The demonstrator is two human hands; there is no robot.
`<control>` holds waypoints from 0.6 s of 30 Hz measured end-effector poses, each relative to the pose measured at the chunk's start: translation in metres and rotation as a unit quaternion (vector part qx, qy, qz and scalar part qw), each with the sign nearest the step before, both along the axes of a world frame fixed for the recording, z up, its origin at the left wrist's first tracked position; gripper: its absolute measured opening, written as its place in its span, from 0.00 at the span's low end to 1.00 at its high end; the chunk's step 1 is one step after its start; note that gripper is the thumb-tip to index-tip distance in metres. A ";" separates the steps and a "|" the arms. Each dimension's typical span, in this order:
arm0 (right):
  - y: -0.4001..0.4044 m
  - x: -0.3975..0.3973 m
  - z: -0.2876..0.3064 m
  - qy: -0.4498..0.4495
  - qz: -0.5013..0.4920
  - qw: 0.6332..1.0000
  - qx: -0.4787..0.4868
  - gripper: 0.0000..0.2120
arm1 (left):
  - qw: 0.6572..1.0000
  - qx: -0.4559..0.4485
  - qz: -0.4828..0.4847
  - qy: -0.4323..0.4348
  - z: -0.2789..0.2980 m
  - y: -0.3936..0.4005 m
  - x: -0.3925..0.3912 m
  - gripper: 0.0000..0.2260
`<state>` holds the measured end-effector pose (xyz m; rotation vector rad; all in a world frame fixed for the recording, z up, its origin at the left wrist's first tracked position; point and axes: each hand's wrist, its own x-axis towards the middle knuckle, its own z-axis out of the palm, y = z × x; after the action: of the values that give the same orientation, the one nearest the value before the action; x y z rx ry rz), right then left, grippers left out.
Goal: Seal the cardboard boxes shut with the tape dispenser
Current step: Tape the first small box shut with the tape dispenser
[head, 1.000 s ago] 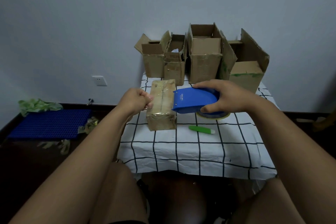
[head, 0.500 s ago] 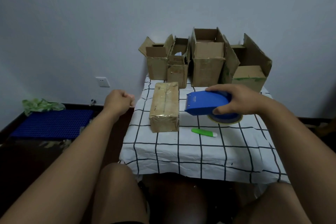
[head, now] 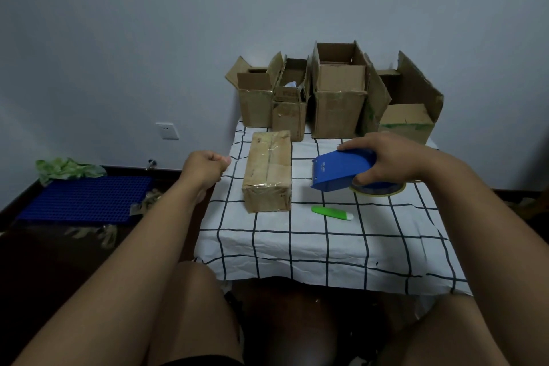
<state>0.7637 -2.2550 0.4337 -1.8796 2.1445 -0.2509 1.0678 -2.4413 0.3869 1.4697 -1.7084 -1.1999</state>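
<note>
The right hand (head: 389,162) grips the blue plastic tape dispenser (head: 341,169), ready for taping. The left hand (head: 205,168) is clenched, empty, beside the taped brown cardboard box (head: 267,171).

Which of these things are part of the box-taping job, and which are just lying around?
Part of the job:
blue tape dispenser, held by the right hand
taped box
four open boxes at the back

Lying about:
green pen-like thing
blue mat on the floor
green crumpled thing
</note>
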 end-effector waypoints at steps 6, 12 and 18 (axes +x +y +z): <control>-0.007 0.001 0.006 0.036 -0.009 0.999 0.029 0.32 | 1.000 0.019 0.010 0.018 -0.004 0.008 -0.002 0.07; -0.008 0.002 0.011 0.070 -0.012 0.996 0.054 0.33 | 0.996 0.065 0.034 0.059 -0.022 0.012 -0.005 0.05; -0.008 0.000 0.014 0.072 -0.024 0.995 0.065 0.34 | 0.995 0.059 0.053 0.068 -0.033 0.013 -0.009 0.05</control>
<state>0.7635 -2.2630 0.4479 -1.8245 2.2431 0.0162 1.0584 -2.4284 0.3536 1.4909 -1.4729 -1.3316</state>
